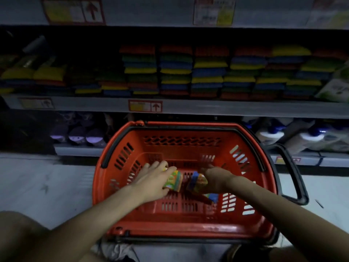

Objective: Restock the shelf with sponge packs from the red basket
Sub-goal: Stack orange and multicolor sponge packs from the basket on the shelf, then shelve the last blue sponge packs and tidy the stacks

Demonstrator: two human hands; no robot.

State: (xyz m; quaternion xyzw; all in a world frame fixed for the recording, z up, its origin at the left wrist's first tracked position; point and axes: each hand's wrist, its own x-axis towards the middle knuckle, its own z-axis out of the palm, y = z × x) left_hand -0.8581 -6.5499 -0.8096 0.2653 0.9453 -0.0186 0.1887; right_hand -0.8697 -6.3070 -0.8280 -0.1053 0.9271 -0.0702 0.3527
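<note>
I saw my left hand (154, 179) wrapped round one sponge pack (175, 180). My right hand (215, 177) held a second sponge pack (198, 182). Both packs were down inside the red basket (188, 230), in front of the shelf (226, 108).

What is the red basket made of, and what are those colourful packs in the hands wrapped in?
The red basket looks like hard moulded plastic: smooth, glossy walls with cut-out slots. The yellow sponge pack in the left hand and the blue sponge pack in the right hand seem wrapped in thin shiny film, though blur leaves that open.
</note>
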